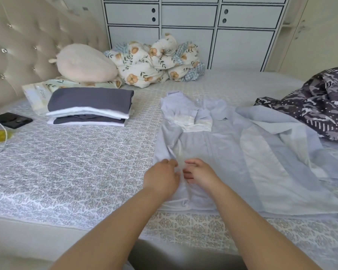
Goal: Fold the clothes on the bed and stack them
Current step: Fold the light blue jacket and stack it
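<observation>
A pale blue button-up shirt (228, 145) lies spread on the patterned bed cover (76, 172), collar toward the far side, one sleeve thrown out to the right. My left hand (162, 177) and my right hand (199, 172) rest close together on the shirt's near left part, fingers curled around a narrow fold of its fabric. A stack of folded grey and white clothes (90, 107) sits on the bed at the far left.
A dark patterned garment (320, 106) lies at the right edge. A floral duvet (154, 63) and a pink cushion (84, 63) are piled by the headboard. A black phone (13, 120) with a white cable lies at the left. White cabinets (189, 26) stand behind.
</observation>
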